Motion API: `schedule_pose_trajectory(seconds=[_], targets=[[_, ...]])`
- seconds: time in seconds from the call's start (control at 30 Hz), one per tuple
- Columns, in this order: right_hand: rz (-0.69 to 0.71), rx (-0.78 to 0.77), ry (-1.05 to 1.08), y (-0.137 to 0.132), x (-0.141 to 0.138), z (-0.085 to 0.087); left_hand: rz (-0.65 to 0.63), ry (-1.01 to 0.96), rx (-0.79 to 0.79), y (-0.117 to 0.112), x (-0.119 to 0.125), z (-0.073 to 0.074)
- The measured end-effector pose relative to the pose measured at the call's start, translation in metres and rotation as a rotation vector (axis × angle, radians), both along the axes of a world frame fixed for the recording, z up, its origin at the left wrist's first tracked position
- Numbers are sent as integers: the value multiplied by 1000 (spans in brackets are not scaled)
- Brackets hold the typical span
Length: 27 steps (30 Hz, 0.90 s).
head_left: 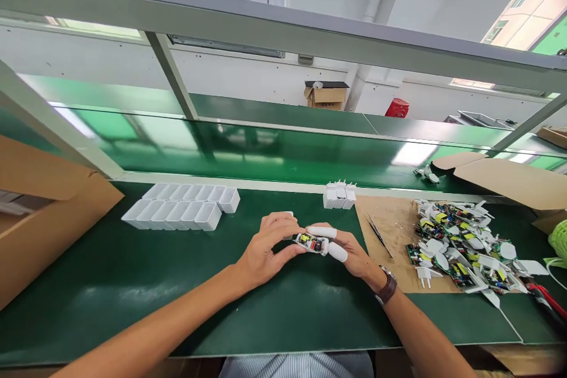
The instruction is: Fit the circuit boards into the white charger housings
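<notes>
Between my two hands, over the green table, is a small circuit board (311, 243) with yellow, red and black parts and a white end piece. My left hand (272, 245) grips its left end with thumb and fingers. My right hand (343, 248), with white finger covers on it, pinches the white end at the right. Some white casing seems to show behind my left fingers, mostly hidden. Farther back stand several white plug adapters (339, 195) with their pins up. To the left, two rows of white open-topped housings (177, 208) are lined up.
On a brown board (390, 266) at the right lie tweezers (378, 235) and a heap of circuit boards with white covers (469, 245). Red-handled pliers (547, 298) lie at the right edge. An open cardboard box (53, 212) stands at the left. A metal frame (283, 18) crosses above.
</notes>
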State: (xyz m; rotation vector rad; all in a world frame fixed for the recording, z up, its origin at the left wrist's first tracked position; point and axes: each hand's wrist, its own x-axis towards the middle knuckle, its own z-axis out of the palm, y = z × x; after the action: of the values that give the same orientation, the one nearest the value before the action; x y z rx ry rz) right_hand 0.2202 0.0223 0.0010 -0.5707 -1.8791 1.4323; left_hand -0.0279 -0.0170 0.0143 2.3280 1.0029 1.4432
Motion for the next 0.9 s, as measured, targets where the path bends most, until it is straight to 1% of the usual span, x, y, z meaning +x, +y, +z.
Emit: schedule_pose_trajectory(seconds=[0.1, 0.17, 0.2, 0.23, 0.27, 0.33, 0.37, 0.43, 0.47, 0.5, 0.57, 0.63, 0.7, 0.8, 0.9], targets=[[99, -187, 98, -2, -2, -6, -56, -19, -65, -1, 0, 0], [91, -220, 144, -3, -3, -9, -77, 6, -82, 0, -3, -2], [49, -194, 140, -3, -2, -9, -69, 26, -96, 2, -5, -3], [-16, -134, 111, -2, -2, -9, -45, 47, -125, 4, -8, -5], [-94, -38, 53, -1, 0, -9, -2, 69, -174, 6, -12, -8], [-249, 227, -128, 2, 4, -8, 109, 112, -327, 11, -20, -14], [-305, 372, -235, 5, 7, -8, 161, 130, -417, 13, -23, -18], [-351, 602, -443, 9, 12, -9, 224, 162, -573, 17, -29, -25], [-353, 671, -531, 11, 14, -10, 233, 175, -629, 18, -30, -29], [-352, 712, -598, 13, 17, -12, 229, 184, -669, 20, -31, -33], [-352, 735, -665, 15, 22, -15, 204, 191, -707, 22, -32, -40], [-345, 727, -675, 17, 27, -18, 185, 187, -701, 24, -31, -47], [-319, 710, -680, 19, 31, -20, 192, 178, -675, 26, -30, -53], [-276, 685, -685, 21, 34, -24, 214, 172, -647, 27, -28, -57], [-293, 680, -636, 22, 32, -24, 214, 190, -629, 27, -26, -56]])
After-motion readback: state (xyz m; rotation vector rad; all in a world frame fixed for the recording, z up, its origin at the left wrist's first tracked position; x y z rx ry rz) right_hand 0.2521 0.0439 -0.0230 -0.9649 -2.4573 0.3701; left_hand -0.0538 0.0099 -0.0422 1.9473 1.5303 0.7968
